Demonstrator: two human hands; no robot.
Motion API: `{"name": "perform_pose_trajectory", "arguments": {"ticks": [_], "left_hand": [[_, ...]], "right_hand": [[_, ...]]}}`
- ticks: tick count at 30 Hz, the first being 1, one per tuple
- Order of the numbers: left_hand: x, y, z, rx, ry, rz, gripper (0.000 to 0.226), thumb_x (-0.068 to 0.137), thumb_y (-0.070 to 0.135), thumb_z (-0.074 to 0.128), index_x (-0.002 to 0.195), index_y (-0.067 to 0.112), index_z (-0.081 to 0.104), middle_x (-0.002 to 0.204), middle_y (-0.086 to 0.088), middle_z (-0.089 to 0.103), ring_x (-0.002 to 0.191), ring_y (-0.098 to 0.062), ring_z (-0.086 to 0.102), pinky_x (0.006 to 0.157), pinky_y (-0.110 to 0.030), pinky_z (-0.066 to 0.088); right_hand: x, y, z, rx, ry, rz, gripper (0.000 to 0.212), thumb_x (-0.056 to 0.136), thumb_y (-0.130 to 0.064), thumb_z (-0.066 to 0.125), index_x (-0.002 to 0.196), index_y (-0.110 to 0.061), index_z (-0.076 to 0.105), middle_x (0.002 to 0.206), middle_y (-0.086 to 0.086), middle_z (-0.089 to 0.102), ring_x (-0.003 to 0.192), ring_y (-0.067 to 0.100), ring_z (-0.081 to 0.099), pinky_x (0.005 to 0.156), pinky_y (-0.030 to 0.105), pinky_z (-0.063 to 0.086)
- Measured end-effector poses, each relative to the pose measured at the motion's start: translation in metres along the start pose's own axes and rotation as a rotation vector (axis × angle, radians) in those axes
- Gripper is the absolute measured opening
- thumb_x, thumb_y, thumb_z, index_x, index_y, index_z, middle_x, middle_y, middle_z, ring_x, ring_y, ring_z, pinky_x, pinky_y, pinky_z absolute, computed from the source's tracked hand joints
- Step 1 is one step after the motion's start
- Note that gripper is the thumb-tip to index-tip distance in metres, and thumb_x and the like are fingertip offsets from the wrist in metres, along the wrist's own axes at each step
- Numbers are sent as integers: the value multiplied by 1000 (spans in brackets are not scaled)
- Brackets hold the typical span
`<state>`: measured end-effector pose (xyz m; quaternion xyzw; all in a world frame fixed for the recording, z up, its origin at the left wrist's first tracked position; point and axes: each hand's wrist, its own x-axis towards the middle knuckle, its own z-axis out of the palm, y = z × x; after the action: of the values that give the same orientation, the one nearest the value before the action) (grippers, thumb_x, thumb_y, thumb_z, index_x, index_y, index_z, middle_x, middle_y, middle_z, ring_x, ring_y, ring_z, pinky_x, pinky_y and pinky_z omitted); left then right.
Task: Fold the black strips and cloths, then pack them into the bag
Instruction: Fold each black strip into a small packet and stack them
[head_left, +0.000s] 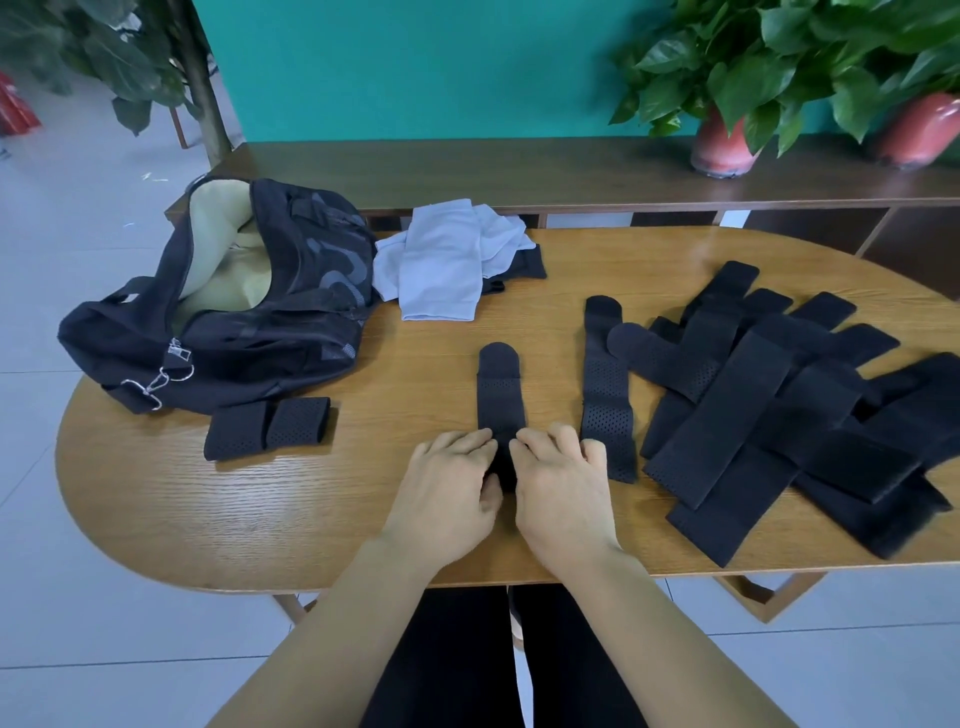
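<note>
writing: none readable — bag (291, 332) shows only a grey pattern on its side, no legible brand or label
left hand (447, 488): palm down on the near end of the strip (500, 395), fingers curled onto its left edge, thumb tucked toward the fabric — gripping it
right hand (563, 493): mirrors the left, fingers curled onto the strip's right edge, gripping it; the two hands nearly touch over the strip
forearms: both bare, coming in from the near table edge, converging on the strip
strip: lies flat at table (363, 509) centre, pointing away from the person, rounded tab at the far end
second strip (605, 384): just right of it, roughly parallel, untouched
pile (769, 410): loose heap of unfolded strips on the right side of the table, overlapping at angles
folded strip (267, 427): left of the hands, just in front of the bag
bag: far left on table, mouth open, pale lining visible, metal clip at near end
cloths (447, 265): light grey, between bag and far table edge, dark piece under them
background: potted plants (727, 104) on a shelf, teal wall
</note>
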<state>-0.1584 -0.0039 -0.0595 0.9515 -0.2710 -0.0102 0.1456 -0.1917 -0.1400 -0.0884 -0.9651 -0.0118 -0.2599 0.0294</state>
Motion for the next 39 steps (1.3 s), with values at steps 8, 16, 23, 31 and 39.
{"name": "perform_pose_trajectory", "arguments": {"ticks": [8, 16, 23, 31, 39], "left_hand": [[-8, -3, -8, 12, -39, 50, 52, 92, 27, 51, 144, 23, 45, 152, 11, 37, 140, -9, 25, 109, -25, 17], [-22, 7, 1, -284, 158, -196, 17, 94, 23, 58, 109, 22, 67, 94, 2, 68, 86, -16, 62, 79, -30, 50], [-8, 16, 7, -363, 308, -352, 12, 93, 26, 62, 92, 15, 67, 87, 1, 70, 80, -16, 65, 74, -36, 53], [3, 13, 9, -340, 257, -392, 16, 92, 27, 63, 81, 15, 63, 82, 4, 65, 76, -13, 61, 65, -25, 46], [6, 9, 12, -282, 241, -295, 37, 93, 20, 61, 129, 17, 58, 116, -3, 52, 99, -18, 57, 84, -31, 50]], "right_hand": [[-16, 1, -17, 136, -131, 6, 37, 66, -26, 53, 97, -16, 71, 107, -6, 65, 95, 19, 57, 76, 37, 45], [-27, -11, -10, 448, 90, 367, 32, 73, -8, 79, 103, -15, 74, 80, -3, 67, 80, 20, 62, 71, 33, 36], [-5, -17, 3, 353, 77, 497, 16, 74, -16, 80, 87, -10, 72, 65, 1, 63, 69, 26, 60, 65, 34, 44], [7, -19, 7, 228, 93, 409, 22, 63, -13, 88, 77, -9, 72, 63, 4, 61, 61, 25, 58, 47, 29, 48], [10, -17, 7, 138, 83, 312, 36, 58, -13, 89, 89, -7, 72, 77, 8, 63, 66, 26, 61, 50, 32, 50]]}}
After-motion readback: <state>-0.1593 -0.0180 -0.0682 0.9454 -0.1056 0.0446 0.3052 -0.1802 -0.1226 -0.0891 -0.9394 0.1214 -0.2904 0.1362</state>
